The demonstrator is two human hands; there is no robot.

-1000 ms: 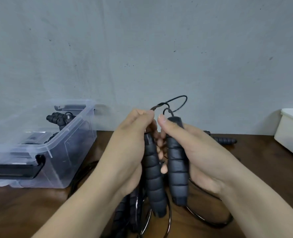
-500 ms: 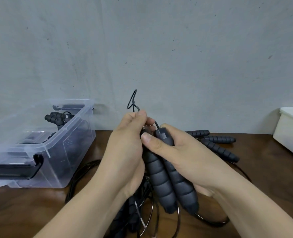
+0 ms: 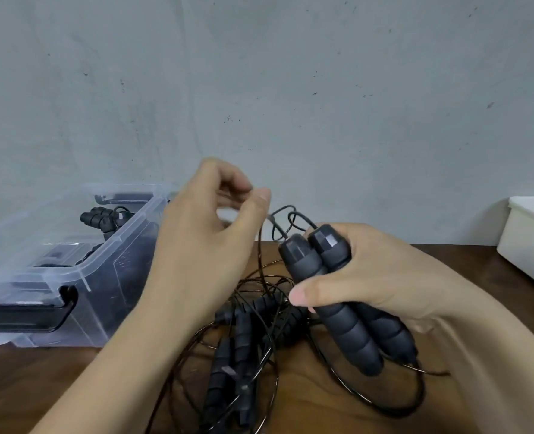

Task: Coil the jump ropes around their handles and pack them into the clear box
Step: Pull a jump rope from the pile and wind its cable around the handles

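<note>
- Tabletop [image 3: 56, 386]: clear box [image 3: 115, 277] far left, coiled ropes [image 3: 103, 219] inside; tangled pile of jump ropes [image 3: 237, 355] between our forearms.
- Our right hand [image 3: 369, 277] clenches both handles [image 3: 331, 296] side by side, above the pile.
- Our left hand [image 3: 203, 245] pinches the cord [image 3: 259, 252] just beside the handle tops.
- We judge coiling is just starting; next we wrap cord round the paired handles, taut, clear of the tangle.

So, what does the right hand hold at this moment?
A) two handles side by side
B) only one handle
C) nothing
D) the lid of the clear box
A: the right hand grips two dark handles side by side, and the left hand pinches the thin rope.
</note>
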